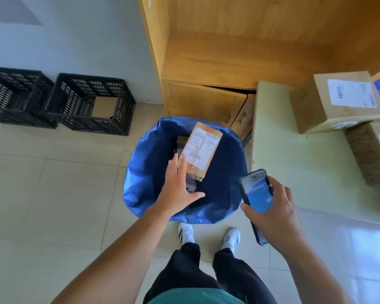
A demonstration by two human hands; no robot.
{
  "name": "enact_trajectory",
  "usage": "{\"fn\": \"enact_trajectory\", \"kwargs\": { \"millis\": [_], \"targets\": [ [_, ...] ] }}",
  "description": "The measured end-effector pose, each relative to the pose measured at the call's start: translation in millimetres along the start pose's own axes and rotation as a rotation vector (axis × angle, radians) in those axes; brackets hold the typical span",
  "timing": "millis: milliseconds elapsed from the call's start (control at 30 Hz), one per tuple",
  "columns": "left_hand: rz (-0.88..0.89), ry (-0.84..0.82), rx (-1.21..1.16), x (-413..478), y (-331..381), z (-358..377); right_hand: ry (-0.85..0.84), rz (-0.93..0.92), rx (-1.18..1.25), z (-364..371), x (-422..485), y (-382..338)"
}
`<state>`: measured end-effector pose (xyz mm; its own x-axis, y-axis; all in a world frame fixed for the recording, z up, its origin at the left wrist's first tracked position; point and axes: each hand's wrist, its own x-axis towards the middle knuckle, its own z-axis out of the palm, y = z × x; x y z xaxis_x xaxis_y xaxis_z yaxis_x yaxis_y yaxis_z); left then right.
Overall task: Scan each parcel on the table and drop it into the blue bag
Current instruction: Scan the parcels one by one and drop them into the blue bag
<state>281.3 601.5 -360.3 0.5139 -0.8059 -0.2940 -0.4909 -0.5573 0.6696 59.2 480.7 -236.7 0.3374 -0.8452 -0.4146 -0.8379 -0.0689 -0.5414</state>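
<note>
Head view: the left hand (177, 189) is hovering over the mouth of the bag (138, 172), fingers straight and spread, gripping nothing. Its index fingertip is lying at the lower left edge of the parcel (203, 150); whether they touch cannot be told. The parcel is sitting tilted in the bag mouth, label up, above darker items deeper inside. The right hand (279, 209) is gripping the scanner (258, 194), fingers curled round its body, screen up, just right of the bag. The bag is standing on the floor beside the table (294, 163). Two boxes (338, 102) are resting at the table's far right. Two crates (88, 102) are standing by the left wall.
</note>
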Motion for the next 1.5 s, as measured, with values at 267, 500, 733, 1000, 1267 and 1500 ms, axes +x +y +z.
{"fn": "enact_trajectory", "kwargs": {
  "millis": [267, 500, 733, 1000, 1267, 1500],
  "targets": [
    [0.042, 0.186, 0.029, -8, 11, -23, 0.052, -0.022, 0.024, -8, 19, -17],
    [0.040, 0.182, 0.056, -22, 13, -31, 0.052, -0.059, -0.035, -14, 11, -18],
    [0.183, 0.157, 0.125, -33, 55, -20, 0.112, -0.042, -0.023, -41, -4, 12],
    [0.252, 0.132, 0.175, -41, 148, 27, 0.177, -0.030, 0.060, -119, -14, 91],
    [0.353, 0.035, 0.150, -42, 275, 139, 0.335, 0.038, 0.144, -221, -30, 217],
    [0.530, -0.175, 0.188, -44, 375, 240, 0.434, 0.244, 0.251, -273, -60, 330]
  ]
}}
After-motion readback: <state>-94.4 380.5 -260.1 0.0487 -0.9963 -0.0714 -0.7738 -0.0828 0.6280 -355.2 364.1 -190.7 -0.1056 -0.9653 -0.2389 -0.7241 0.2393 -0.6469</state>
